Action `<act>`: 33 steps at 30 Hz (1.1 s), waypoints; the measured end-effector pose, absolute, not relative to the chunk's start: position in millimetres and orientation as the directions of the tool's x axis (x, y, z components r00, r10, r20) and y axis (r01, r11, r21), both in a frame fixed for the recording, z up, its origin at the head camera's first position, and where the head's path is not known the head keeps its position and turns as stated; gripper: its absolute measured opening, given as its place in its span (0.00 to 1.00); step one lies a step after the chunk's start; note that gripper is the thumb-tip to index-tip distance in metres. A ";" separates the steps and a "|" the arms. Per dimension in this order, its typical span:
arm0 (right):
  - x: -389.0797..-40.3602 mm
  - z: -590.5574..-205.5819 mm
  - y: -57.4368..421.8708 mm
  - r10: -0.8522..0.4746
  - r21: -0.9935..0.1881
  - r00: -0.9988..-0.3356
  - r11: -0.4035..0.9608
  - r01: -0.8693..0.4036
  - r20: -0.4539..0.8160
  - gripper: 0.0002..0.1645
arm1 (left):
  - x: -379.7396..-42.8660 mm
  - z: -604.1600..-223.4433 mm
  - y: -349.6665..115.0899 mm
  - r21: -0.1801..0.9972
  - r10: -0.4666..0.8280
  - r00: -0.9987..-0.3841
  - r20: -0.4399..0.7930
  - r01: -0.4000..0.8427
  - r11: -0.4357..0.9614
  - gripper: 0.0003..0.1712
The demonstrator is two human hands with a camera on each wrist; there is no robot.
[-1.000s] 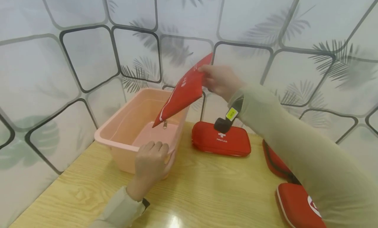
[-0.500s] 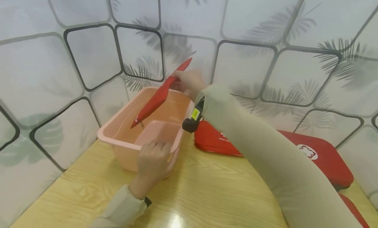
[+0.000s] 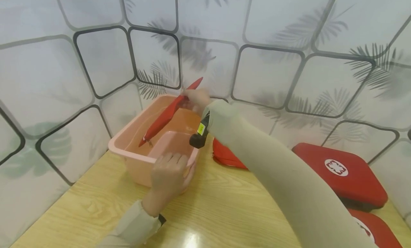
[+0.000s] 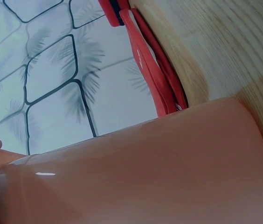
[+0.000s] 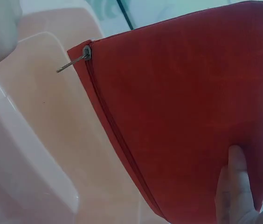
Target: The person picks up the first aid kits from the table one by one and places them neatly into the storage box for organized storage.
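My left hand (image 3: 168, 173) grips the near rim of a pink plastic basin (image 3: 131, 154), fingers over the edge. In the left wrist view the basin's outer wall (image 4: 145, 168) fills the lower part. My right hand (image 3: 196, 100) pinches a flat red zippered pouch (image 3: 162, 121) near its upper end. The pouch slants over the basin, its lower left corner within the opening. In the right wrist view the red pouch (image 5: 178, 98) shows a metal zipper pull (image 5: 71, 63) at one corner, with fingertips (image 5: 238, 182) against its face. The thumb's hold is partly hidden.
Right of the basin a red first aid case (image 3: 226, 155) lies partly behind my right forearm. Further right are a larger red case (image 3: 356, 173) with a white round emblem and another red case (image 3: 379, 228). A patterned curtain (image 3: 269, 76) stands behind the wooden table (image 3: 224, 205).
My right hand has carried the red pouch left and down, from above the basin's right side to partly within its opening. The left hand has stayed on the rim.
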State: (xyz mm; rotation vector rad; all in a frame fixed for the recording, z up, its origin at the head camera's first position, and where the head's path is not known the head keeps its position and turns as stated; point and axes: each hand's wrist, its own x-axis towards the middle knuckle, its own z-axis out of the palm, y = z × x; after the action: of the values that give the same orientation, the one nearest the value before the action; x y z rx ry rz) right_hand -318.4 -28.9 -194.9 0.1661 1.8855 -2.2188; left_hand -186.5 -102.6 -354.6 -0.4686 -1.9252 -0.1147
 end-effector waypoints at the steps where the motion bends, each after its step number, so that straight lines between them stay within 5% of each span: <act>1: -318.8 -196.7 -29.8 -0.095 -0.960 -0.967 -0.135 0.247 -0.236 0.20 | -186.5 -354.7 -102.4 -0.138 0.268 -0.322 0.908 0.375 0.917 0.19; 12: -325.6 -215.2 -36.8 -0.088 -0.956 -0.955 -0.043 0.289 -0.284 0.22 | -187.9 -355.7 -100.0 -0.147 0.270 -0.284 0.920 0.388 0.910 0.20; 19: -324.6 -223.8 -41.3 -0.133 -0.949 -0.940 0.014 0.314 -0.313 0.06 | -185.4 -355.6 -99.2 -0.147 0.275 -0.309 0.911 0.380 0.913 0.23; 26: -316.1 -224.5 -41.7 -0.175 -0.920 -0.907 -0.025 0.392 -0.382 0.16 | -185.1 -356.7 -98.1 -0.145 0.270 -0.306 0.913 0.376 0.915 0.24; 33: -389.1 -291.5 -59.1 -0.190 -0.939 -0.920 0.049 0.340 -0.343 0.12 | -184.9 -359.0 -95.6 -0.132 0.257 -0.316 0.913 0.368 0.920 0.22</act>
State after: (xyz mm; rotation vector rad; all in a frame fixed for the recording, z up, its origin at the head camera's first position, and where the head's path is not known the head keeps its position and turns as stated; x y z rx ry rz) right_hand -389.1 -59.1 -291.5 0.1511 1.9587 -1.9290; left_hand -184.9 -95.6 -359.0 -0.4570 -1.9148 -0.1190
